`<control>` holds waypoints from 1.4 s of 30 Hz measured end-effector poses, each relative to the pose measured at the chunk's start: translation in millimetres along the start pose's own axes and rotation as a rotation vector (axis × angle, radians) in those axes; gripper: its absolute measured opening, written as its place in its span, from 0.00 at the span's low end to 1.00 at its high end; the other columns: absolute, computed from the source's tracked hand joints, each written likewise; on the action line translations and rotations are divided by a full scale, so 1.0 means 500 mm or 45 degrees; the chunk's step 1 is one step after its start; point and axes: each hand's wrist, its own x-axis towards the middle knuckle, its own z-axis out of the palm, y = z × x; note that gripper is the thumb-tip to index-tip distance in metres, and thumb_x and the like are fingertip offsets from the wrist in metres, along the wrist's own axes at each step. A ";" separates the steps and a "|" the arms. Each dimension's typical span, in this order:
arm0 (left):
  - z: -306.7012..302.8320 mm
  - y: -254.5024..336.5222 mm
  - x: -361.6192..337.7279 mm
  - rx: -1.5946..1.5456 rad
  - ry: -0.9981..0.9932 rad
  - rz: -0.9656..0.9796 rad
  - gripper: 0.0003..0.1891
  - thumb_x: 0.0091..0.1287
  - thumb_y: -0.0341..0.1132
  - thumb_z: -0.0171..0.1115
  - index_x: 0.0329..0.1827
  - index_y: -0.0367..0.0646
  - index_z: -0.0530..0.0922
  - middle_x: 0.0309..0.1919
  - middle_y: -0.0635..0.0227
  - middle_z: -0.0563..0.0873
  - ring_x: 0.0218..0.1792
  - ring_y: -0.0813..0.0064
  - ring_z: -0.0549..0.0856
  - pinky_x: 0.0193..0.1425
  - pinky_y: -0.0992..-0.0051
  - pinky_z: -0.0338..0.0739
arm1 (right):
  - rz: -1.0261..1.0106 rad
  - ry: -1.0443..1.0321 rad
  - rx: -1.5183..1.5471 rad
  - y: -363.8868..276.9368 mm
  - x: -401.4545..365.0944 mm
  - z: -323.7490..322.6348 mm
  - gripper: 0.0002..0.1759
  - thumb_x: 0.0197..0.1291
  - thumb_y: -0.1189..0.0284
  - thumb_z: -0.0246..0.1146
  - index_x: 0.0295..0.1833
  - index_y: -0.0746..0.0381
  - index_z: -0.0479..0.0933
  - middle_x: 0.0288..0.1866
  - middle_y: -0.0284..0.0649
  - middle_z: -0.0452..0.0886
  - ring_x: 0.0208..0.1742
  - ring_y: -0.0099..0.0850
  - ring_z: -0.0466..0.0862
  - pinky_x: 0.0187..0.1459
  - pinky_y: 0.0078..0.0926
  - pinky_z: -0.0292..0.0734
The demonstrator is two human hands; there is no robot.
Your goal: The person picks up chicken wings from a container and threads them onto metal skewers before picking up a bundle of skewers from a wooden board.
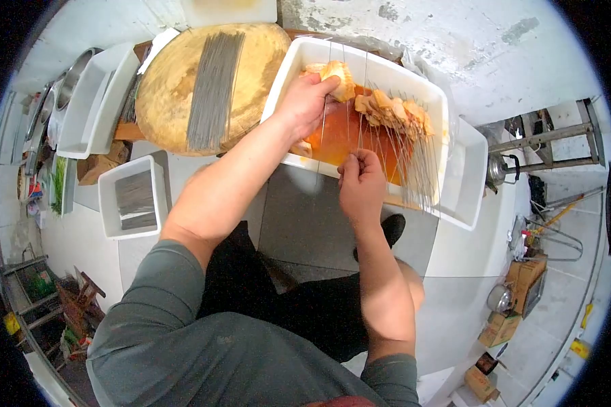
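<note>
My left hand (pixel 304 103) is closed on a pale orange piece of chicken (pixel 339 82), thumb on top, over the left end of a white tub (pixel 448 129). Lower down, at the tub's near rim, my right hand (pixel 361 182) is closed in a pinch on a thin metal skewer (pixel 349 125) that runs up toward the chicken. Reddish-orange marinade (pixel 332 144) covers the tub's bottom. To the right in the tub lies a row of skewered chicken pieces (pixel 395 114), their skewers (pixel 417 173) sticking out over the near rim.
Left of the tub, a round wooden chopping block (pixel 163 102) bears a bundle of bare metal skewers (pixel 215 88). A smaller white bin (pixel 105 203) on the floor holds more skewers. Another white tub (pixel 472 176) sits under the right end. A metal kettle (pixel 497 169) stands farther right.
</note>
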 end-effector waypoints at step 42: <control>-0.019 0.036 0.003 0.116 0.118 -0.097 0.14 0.72 0.37 0.54 0.53 0.37 0.74 0.47 0.61 0.82 0.45 0.72 0.84 0.48 0.76 0.82 | 0.146 0.140 -0.402 0.025 0.134 -0.189 0.14 0.60 0.73 0.55 0.47 0.67 0.80 0.38 0.47 0.83 0.39 0.37 0.82 0.42 0.32 0.76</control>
